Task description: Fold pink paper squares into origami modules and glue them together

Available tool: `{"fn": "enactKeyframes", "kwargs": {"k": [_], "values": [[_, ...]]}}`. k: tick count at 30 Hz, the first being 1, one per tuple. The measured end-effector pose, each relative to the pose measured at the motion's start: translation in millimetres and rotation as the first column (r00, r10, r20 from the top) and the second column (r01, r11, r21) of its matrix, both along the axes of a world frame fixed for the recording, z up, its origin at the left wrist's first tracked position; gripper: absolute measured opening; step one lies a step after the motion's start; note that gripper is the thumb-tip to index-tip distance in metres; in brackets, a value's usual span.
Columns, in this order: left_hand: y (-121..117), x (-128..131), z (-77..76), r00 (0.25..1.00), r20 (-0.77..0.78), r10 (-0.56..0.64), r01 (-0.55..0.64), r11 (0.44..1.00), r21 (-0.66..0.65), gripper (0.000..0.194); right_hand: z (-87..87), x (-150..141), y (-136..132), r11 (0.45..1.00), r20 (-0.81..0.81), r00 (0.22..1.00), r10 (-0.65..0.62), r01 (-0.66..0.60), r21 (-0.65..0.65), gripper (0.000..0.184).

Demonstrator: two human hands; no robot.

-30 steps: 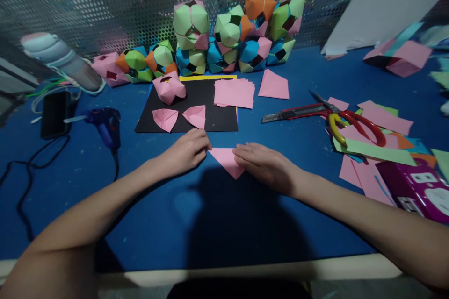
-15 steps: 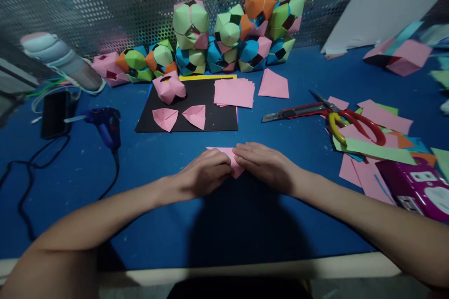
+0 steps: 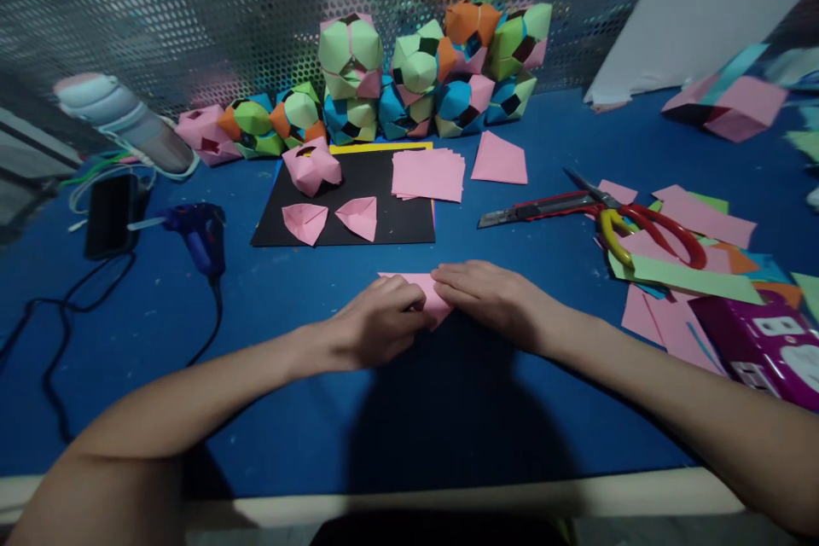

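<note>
Matt Paper, Glossy Casing, Pierced Metal

Folded pink sheet [image 3: 438,300]: is showing smooth, matt paper. 2 pink cups [image 3: 304,223] are showing the same dull paper, sharply creased. Black sheet [image 3: 403,226] beneath them is looking matt and flat. Stacked ornaments [image 3: 350,51] are displaying matt, folded paper. Back panel [image 3: 256,26] is looking like perforated metal. Scissors [image 3: 606,203] are combining smooth metal blades with plastic-looking handles. Purple box [image 3: 777,328] is reflecting light: glossy, plastic-looking. Glue gun [image 3: 201,241] is appearing plastic. Tabletop [image 3: 275,418] is looking smooth, pale-specked.
</note>
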State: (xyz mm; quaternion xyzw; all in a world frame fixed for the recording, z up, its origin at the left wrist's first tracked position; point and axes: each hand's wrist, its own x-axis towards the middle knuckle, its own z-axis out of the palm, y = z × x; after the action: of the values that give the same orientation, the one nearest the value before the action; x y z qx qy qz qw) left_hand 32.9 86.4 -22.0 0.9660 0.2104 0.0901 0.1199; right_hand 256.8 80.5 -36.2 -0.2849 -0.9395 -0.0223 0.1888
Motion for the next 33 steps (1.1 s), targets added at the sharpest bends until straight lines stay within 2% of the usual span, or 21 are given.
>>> {"fn": "enactKeyframes", "kwargs": {"k": [4, 9, 13, 17, 20, 22, 25, 29, 33], "values": [[-1.6, -0.1, 2.8, 1.0, -0.011, -0.011, 0.011, 1.0, 0.011, 0.023, 11.8, 7.4, 3.8, 0.998, 0.144, 0.987, -0.067, 0.067, 0.008, 0.023], [-1.3, -1.3, 1.4, 1.0, -0.016, -0.016, 0.015, 1.0, -0.022, 0.022, 28.6, 11.9, 3.3, 0.985, 0.321, 0.932, -0.167, 0.171, 0.014, 0.017], [-1.5, -0.9, 1.1, 1.0, -0.021, -0.008, 0.008, 1.0, -0.016, 0.025, 35.0, 15.3, 0.0, 0.98, 0.319, 0.928, -0.191, 0.197, 0.012, 0.019], [-2.5, 0.2, 1.6, 0.999, -0.047, 0.003, -0.002, 1.0, 0.019, 0.026, 28.3, 4.0, -8.3, 0.979, 0.095, 0.974, -0.205, 0.203, 0.03, 0.031], [-2.6, 0.6, 1.8, 0.999, -0.051, 0.008, -0.006, 0.999, 0.038, 0.027, 12.9, -9.8, -16.7, 0.991, 0.042, 0.99, -0.131, 0.13, 0.027, 0.044], [-2.2, 0.6, 1.8, 0.999, -0.034, -0.008, 0.009, 0.999, 0.039, 0.027, 1.9, -15.4, -21.1, 0.993, 0.072, 0.992, -0.099, 0.094, 0.071, 0.048], [-1.6, 0.8, 2.4, 1.0, -0.022, -0.019, 0.02, 0.999, 0.034, 0.027, -7.7, -16.3, -24.8, 0.99, 0.189, 0.975, -0.115, 0.098, 0.098, 0.047], [-2.5, 1.9, 5.8, 0.999, -0.03, -0.02, 0.021, 0.999, 0.043, 0.026, -6.0, -12.5, -29.5, 0.985, 0.247, 0.954, -0.168, 0.153, 0.078, 0.047], [-3.8, 2.6, 8.1, 0.999, -0.034, -0.019, 0.021, 0.998, 0.063, 0.026, 2.1, -10.4, -37.7, 0.961, 0.291, 0.916, -0.276, 0.256, 0.107, 0.043]]}}
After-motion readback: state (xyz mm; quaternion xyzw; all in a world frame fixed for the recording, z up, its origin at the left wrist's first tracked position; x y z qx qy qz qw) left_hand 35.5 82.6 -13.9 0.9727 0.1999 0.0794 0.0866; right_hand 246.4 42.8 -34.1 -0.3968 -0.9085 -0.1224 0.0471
